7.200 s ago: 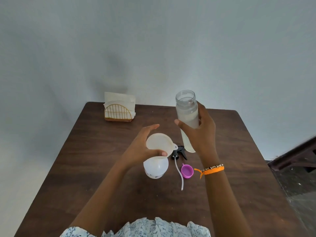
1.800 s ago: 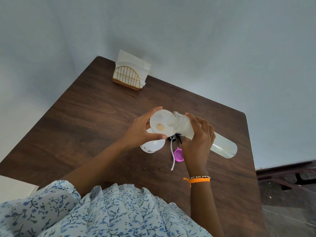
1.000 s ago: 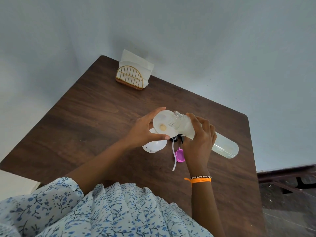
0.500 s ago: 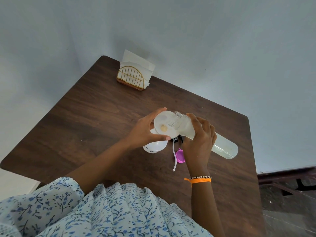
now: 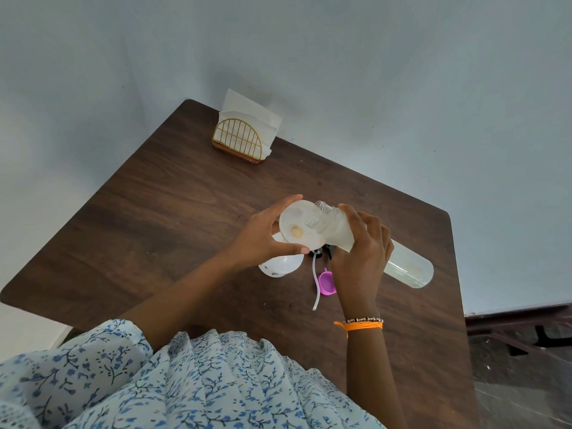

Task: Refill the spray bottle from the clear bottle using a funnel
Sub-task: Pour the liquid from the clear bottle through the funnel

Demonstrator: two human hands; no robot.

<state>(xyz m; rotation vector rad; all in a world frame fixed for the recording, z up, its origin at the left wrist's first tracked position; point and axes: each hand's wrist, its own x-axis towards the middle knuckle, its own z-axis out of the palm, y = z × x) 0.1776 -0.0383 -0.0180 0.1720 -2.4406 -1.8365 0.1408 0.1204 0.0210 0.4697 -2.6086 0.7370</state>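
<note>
her right hand (image 5: 360,258) wraps the long clear plastic bottle (image 5: 408,267), tipped over the white plastic funnel (image 5: 297,226) that left fingers (image 5: 269,216) pinch atop the round white spray bottle (image 5: 280,266). looks smooth and slippery; best gripped mid-body.

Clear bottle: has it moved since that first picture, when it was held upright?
Yes. The clear bottle is now tipped over toward the left, its mouth over the funnel on the spray bottle, its base raised to the right above the table.

gold wire napkin holder (image 5: 237,140) with white napkins on table (image 5: 154,212)
</note>
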